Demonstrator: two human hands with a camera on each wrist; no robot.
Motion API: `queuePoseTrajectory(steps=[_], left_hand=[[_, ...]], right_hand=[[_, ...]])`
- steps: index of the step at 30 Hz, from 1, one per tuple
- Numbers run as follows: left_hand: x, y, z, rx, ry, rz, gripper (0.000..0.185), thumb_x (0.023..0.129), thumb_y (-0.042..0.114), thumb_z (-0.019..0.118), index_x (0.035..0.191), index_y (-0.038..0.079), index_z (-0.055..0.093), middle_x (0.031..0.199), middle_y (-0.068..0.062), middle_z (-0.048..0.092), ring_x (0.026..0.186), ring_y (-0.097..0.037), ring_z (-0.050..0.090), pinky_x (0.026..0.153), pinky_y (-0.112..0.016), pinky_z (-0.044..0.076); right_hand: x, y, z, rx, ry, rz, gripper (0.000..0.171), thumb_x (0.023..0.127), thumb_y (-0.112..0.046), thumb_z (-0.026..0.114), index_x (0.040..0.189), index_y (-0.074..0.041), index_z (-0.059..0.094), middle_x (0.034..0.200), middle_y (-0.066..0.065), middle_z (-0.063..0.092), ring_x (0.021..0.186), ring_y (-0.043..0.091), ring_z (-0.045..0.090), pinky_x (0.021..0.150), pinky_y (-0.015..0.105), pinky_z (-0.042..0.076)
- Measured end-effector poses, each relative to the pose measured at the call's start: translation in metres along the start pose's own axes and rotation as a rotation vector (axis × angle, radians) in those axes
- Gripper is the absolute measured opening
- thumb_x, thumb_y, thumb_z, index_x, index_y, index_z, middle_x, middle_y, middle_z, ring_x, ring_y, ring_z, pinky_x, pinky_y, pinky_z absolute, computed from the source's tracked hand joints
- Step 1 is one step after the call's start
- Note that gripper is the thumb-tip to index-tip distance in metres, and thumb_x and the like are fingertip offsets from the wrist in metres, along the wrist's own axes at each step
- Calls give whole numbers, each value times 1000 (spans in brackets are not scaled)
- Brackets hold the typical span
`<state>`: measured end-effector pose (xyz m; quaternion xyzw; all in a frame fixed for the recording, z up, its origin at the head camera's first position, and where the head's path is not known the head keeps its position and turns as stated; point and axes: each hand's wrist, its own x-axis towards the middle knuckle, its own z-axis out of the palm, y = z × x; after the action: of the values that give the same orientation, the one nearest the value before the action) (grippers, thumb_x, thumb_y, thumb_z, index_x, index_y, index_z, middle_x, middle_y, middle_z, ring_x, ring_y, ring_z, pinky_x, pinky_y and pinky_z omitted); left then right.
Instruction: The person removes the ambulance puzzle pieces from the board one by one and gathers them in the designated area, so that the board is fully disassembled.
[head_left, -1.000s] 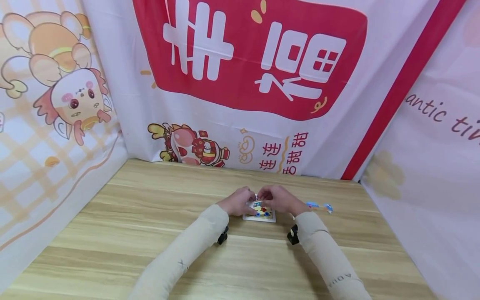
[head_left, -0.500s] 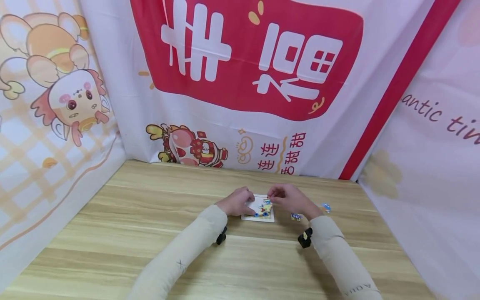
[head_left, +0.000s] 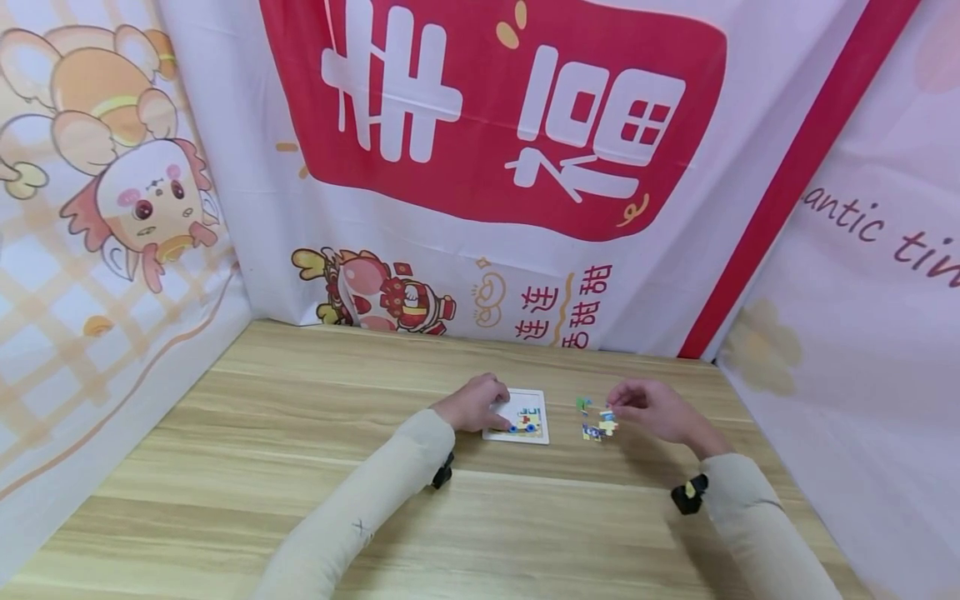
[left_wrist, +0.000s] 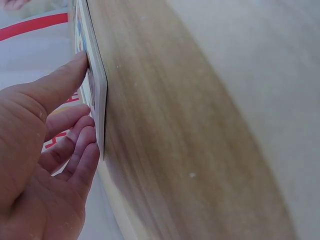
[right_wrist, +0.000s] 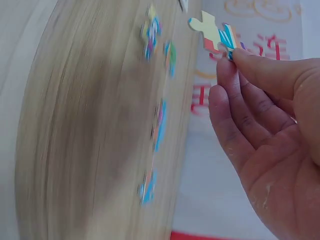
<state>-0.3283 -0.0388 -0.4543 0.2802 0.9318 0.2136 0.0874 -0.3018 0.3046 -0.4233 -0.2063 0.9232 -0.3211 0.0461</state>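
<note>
A small white puzzle board [head_left: 537,437] with a colourful picture lies flat on the wooden table [head_left: 300,433]. My left hand [head_left: 495,407] rests on the board's left edge. In the left wrist view the thumb [left_wrist: 65,80] and fingers [left_wrist: 80,150] press against the board [left_wrist: 99,95]. To the right of the board, my right hand [head_left: 617,410] pinches a puzzle piece [head_left: 606,419] just above the table. The right wrist view shows that piece [right_wrist: 212,32] between thumb and fingertips [right_wrist: 225,75].
Loose puzzle pieces [head_left: 592,432] lie on the table between the board and my right hand, seen as several coloured bits [right_wrist: 150,32] in the right wrist view. Printed cloth walls [head_left: 487,167] close in the table at the back and on both sides.
My right hand has moved from over the board to the right, carrying a puzzle piece. The left hand has stayed on the board's edge.
</note>
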Motion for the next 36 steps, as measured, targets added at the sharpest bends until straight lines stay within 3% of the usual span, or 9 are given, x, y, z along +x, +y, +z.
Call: queuePoseTrajectory(steps=[8, 15, 20, 36], left_hand=[[1, 2, 0, -2, 3, -15, 51, 83, 35, 75, 125, 8, 62, 116, -4, 57, 103, -14, 53, 99, -32, 46], [0, 2, 0, -4, -2, -7, 52, 84, 35, 75, 126, 8, 61, 117, -5, 57, 103, -14, 52, 99, -32, 46], [1, 0, 0, 3, -3, -5, 53, 84, 37, 74, 126, 8, 61, 118, -5, 57, 104, -14, 52, 100, -31, 45], [0, 3, -3, 14, -14, 3, 53, 84, 37, 74, 127, 8, 61, 117, -6, 57, 99, -13, 51, 97, -30, 46]], right_hand=[[-21, 26, -15, 15, 2, 83, 12, 92, -11, 64, 103, -8, 67, 96, 7, 68, 89, 19, 61, 76, 22, 52], [-21, 45, -5, 58, -41, 159, 15, 92, -12, 64, 105, -5, 67, 95, 8, 68, 88, 19, 61, 74, 24, 52], [-16, 51, 2, 18, -30, 191, 13, 93, -14, 63, 104, -8, 68, 94, 5, 68, 88, 16, 60, 75, 23, 50], [-9, 42, 2, -105, -33, 142, 9, 91, -10, 66, 99, -10, 69, 92, 4, 69, 85, 15, 59, 74, 22, 50]])
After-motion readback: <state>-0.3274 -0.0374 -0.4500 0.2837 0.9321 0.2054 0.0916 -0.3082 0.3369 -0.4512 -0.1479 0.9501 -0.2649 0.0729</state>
